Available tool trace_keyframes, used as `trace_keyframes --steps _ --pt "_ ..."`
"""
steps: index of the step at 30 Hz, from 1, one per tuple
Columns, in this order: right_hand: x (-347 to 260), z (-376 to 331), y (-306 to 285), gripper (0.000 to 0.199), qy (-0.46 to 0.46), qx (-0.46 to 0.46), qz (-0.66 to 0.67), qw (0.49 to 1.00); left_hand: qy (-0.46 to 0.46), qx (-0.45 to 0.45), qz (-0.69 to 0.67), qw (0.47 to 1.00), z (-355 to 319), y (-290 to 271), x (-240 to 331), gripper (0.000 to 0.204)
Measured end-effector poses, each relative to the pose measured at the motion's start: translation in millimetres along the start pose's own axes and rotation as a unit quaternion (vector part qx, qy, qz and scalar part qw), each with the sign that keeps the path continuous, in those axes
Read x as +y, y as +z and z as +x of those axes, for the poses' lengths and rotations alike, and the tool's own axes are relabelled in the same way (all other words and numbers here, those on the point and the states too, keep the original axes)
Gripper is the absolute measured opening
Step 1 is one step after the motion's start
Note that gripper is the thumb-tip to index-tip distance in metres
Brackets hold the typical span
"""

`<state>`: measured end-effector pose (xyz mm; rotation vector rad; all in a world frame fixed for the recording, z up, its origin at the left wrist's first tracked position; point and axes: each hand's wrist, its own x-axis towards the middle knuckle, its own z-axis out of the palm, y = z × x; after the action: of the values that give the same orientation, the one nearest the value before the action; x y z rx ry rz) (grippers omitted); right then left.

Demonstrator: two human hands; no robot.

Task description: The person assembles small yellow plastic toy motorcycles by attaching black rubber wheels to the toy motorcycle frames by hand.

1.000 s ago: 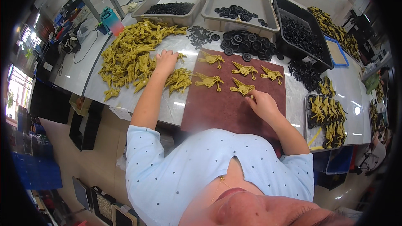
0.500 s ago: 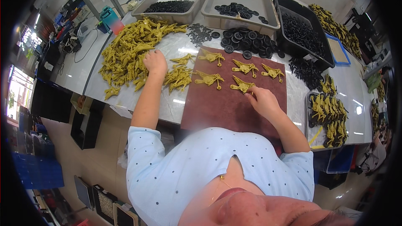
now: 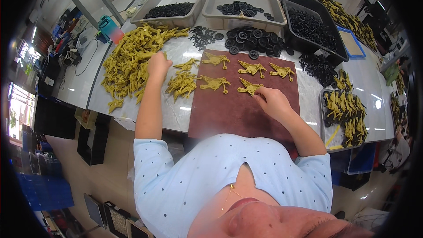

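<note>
Reaching far left, the left hand (image 3: pixel 157 65) closes over the heap of yellow plastic figures (image 3: pixel 128 61), while the right hand (image 3: pixel 273 101) pinches one yellow figure (image 3: pixel 249 87) on the brown mat (image 3: pixel 238 114). Laying it squarely in its row would work best. Finger grips stay hard to make out.

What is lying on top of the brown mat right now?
Five yellow plastic figures lie on the brown mat, spread along its far half. The right hand touches the nearest one, covering part of it. The mat's near edge is hidden by the person's shirt.
</note>
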<state>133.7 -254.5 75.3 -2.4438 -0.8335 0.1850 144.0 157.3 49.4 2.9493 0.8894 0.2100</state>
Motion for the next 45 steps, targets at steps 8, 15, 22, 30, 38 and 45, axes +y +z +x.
trace_keyframes --steps 8,15,22,30,38,45 --pt "-5.9 10.3 -0.7 0.019 0.002 -0.008 0.098 0.995 0.067 -0.070 -0.678 0.729 -34.6 -45.6 -12.2 0.017" --pt "-19.7 18.3 4.6 0.033 -0.024 -0.066 0.448 0.891 0.078 -0.259 -0.837 0.475 -122.1 -49.5 86.5 0.022" --pt "-19.7 8.2 -0.3 0.029 -0.065 0.040 0.414 0.907 0.067 -0.272 -0.801 0.529 -149.1 -31.2 111.8 0.021" --pt "-16.2 -9.3 4.3 0.019 -0.096 0.038 0.304 0.947 0.260 -0.004 -0.486 0.835 -166.1 -35.4 148.0 0.053" --pt "-10.9 -20.2 -0.3 0.012 0.042 -0.121 0.565 0.815 0.423 -0.033 -0.496 0.758 -188.7 -21.5 158.7 0.071" --pt "4.0 -38.3 -12.7 0.015 0.137 -0.023 0.702 0.698 0.194 -0.037 -0.718 0.668 -165.3 -4.8 143.2 0.041"
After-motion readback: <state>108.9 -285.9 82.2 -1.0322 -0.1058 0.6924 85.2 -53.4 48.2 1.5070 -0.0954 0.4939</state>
